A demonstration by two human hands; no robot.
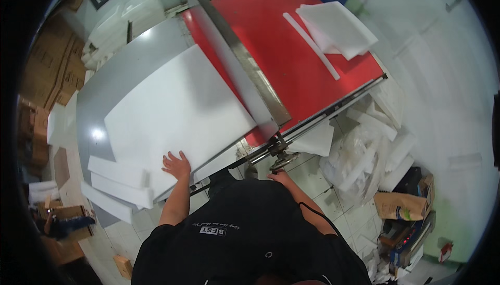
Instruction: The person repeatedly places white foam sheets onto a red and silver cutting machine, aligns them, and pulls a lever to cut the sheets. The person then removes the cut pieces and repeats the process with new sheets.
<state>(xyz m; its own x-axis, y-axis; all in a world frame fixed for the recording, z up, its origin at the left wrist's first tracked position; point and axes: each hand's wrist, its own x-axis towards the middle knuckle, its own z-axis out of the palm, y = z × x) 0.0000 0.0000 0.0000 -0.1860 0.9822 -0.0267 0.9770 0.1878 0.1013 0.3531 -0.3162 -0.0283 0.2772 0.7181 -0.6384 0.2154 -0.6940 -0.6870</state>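
A big white foam sheet (177,108) lies on the grey table (104,87), its right edge under the long metal cutter arm (234,50). My left hand (176,164) rests flat with spread fingers on the sheet's near edge. My right hand (278,174) is closed around the metal handle (281,159) at the near end of the cutter arm, below the table's front corner. Past the arm, the table top is red (281,45).
A white foam block (336,27) and a thin foam strip (311,45) lie on the red surface. Cut foam strips (117,183) are stacked at the grey table's near left corner. Foam scraps (370,149) and a cardboard box (401,206) litter the floor at right. Cardboard leans at far left.
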